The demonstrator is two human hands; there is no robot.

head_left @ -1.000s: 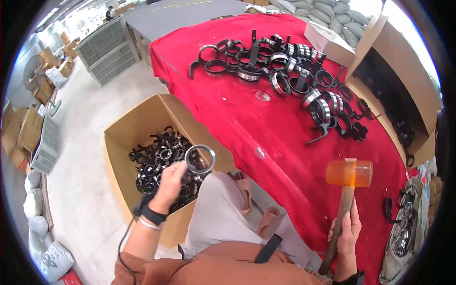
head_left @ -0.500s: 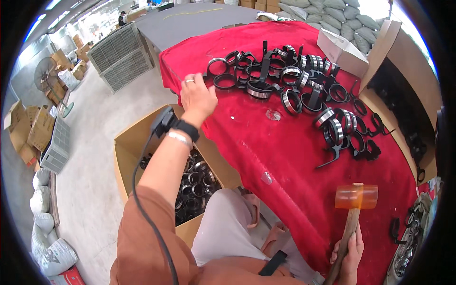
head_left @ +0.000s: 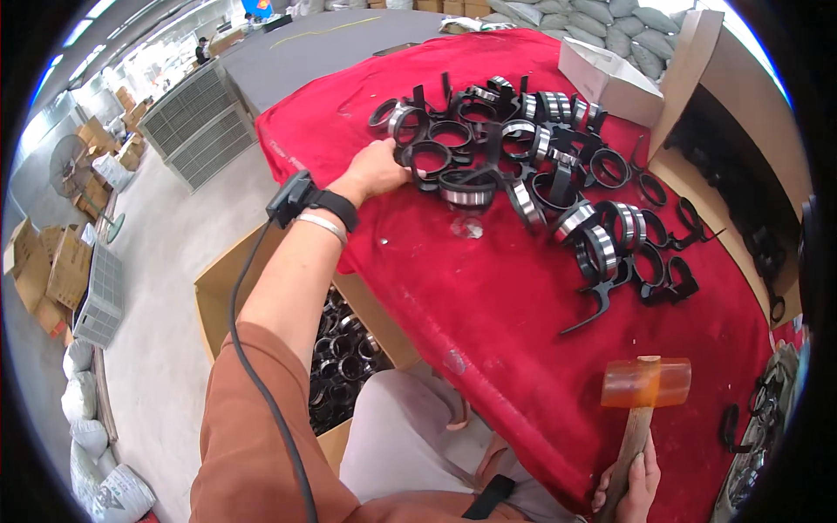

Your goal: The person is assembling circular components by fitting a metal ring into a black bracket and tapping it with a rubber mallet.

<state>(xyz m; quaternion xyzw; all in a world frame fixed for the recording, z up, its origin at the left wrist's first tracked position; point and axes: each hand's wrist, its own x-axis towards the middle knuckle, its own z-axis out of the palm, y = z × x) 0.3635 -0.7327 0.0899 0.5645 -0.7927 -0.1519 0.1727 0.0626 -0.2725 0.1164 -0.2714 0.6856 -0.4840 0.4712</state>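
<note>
Upper centre, the left hand [head_left: 377,170] reaches the pile of black rings [head_left: 514,166] on the red bench [head_left: 488,296]; its fingers are hidden, can't tell. Lower right, right hand [head_left: 632,479] fingers wrapped round the mallet [head_left: 643,388].

Workshop or small factory floor. Worktop [head_left: 523,296] under red cloth, heaped at 12 o'clock with black ring parts [head_left: 523,174]; cardboard box [head_left: 261,288] of the same at 8 o'clock. Grey crates [head_left: 196,131], stacked cartons [head_left: 52,270] and sacks [head_left: 610,26] along the concrete floor's edges.

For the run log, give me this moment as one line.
left hand: on black ring clamps | right hand: holds orange mallet | red table
</note>
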